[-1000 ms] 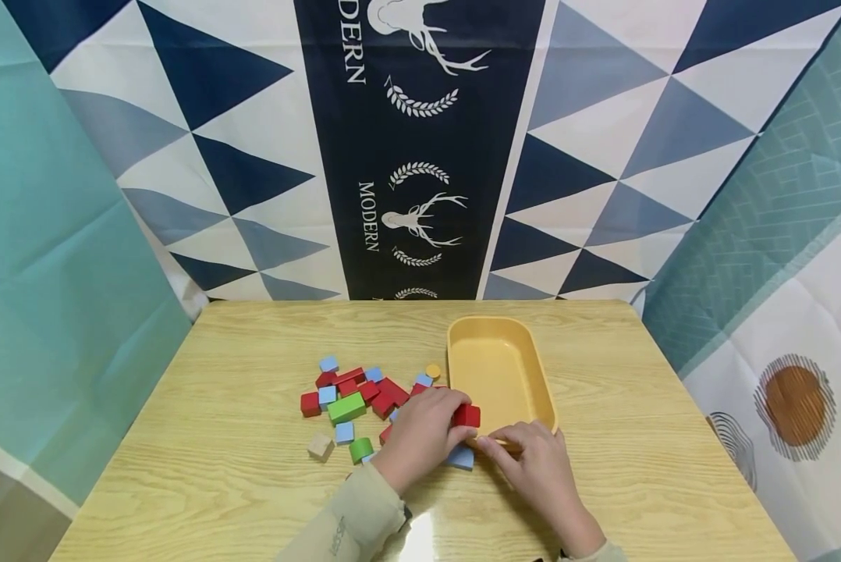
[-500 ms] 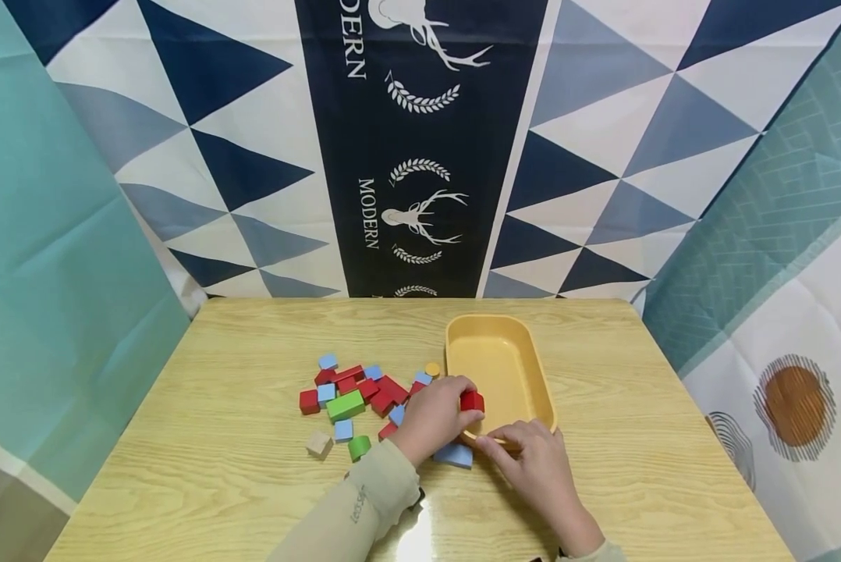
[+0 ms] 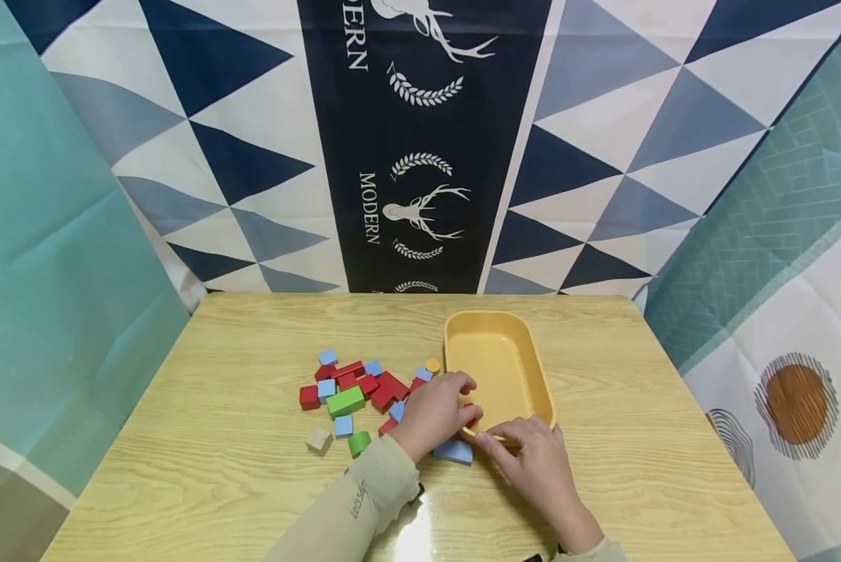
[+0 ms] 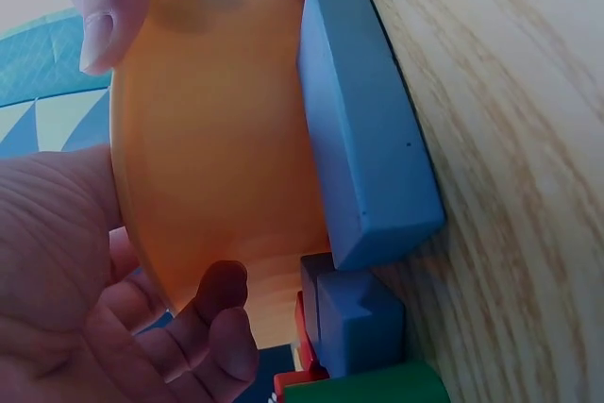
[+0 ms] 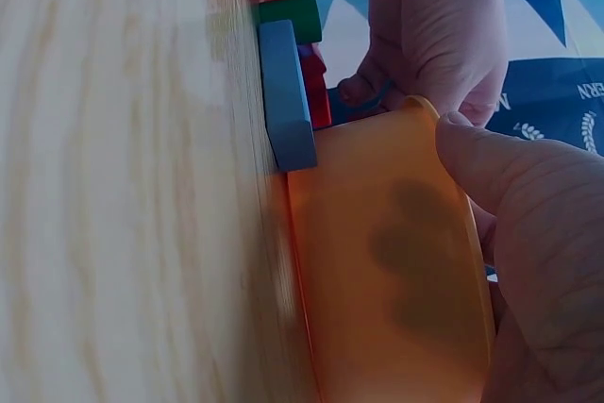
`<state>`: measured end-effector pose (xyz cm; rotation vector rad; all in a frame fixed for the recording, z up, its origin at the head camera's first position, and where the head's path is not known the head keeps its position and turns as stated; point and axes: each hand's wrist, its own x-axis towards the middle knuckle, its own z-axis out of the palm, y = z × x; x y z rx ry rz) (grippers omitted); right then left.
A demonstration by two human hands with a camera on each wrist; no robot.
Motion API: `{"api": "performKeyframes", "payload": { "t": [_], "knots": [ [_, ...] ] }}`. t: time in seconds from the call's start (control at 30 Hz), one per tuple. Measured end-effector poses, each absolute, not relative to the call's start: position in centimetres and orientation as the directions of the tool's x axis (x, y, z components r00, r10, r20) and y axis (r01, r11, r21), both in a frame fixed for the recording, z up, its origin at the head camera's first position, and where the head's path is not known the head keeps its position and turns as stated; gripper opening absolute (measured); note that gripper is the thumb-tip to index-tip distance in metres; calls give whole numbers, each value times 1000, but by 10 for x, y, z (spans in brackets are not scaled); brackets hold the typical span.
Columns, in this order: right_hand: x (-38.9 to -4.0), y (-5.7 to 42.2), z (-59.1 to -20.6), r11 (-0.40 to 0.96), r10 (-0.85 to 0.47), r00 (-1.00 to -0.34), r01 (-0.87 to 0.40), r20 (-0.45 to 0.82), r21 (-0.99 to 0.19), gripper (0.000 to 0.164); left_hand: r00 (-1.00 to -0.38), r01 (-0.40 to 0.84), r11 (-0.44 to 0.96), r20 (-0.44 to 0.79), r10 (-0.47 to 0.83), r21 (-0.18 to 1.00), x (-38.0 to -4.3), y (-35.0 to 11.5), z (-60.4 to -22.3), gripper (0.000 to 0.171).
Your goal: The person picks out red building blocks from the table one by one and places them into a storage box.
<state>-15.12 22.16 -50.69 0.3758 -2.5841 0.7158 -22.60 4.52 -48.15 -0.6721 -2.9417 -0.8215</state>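
An orange-yellow plastic tray (image 3: 505, 359) stands on the wooden table. My left hand (image 3: 431, 414) reaches over its near left corner, thumb and fingers apart. Just below the thumb shows a bit of a red block (image 3: 472, 421) inside the tray, mostly hidden. With thumb outside and fingers inside, my right hand (image 3: 533, 460) grips the near rim; the right wrist view shows that thumb (image 5: 481, 153) on the tray's edge. Dark finger shadows show through the tray wall (image 5: 349, 318). A long blue block (image 4: 373, 129) lies against the tray's outer side.
Left of the tray lie several red and blue blocks, a green block (image 3: 346, 402), a green rounded block (image 3: 359, 444) and a plain wooden block (image 3: 318, 441). A small yellow disc (image 3: 432, 365) sits near the tray's left side. A patterned cloth (image 3: 420, 156) hangs behind the table.
My left hand has carried a red block over the rim into the tray's near left corner, and its fingers have parted from it. The right hand has kept its grip.
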Motion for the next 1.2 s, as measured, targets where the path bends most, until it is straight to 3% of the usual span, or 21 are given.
{"api": "performKeyframes", "payload": {
  "t": [0.37,0.63,0.9,1.2],
  "knots": [
    [-151,219,-503,830,-141,-870,-364,472,-423,15,-913,398,776,127,388,490,-225,44,-479,38],
    [-151,220,-505,848,-126,-874,-340,469,-407,20,-865,481,831,303,399,278,-229,21,-480,36],
    [-152,224,-501,872,-58,-903,-253,425,-418,23,-910,400,889,216,355,224,-235,-23,-489,39],
    [-150,227,-502,870,-63,-896,-265,439,-416,22,-871,488,850,175,459,201,-229,-7,-491,49]
  ]
}}
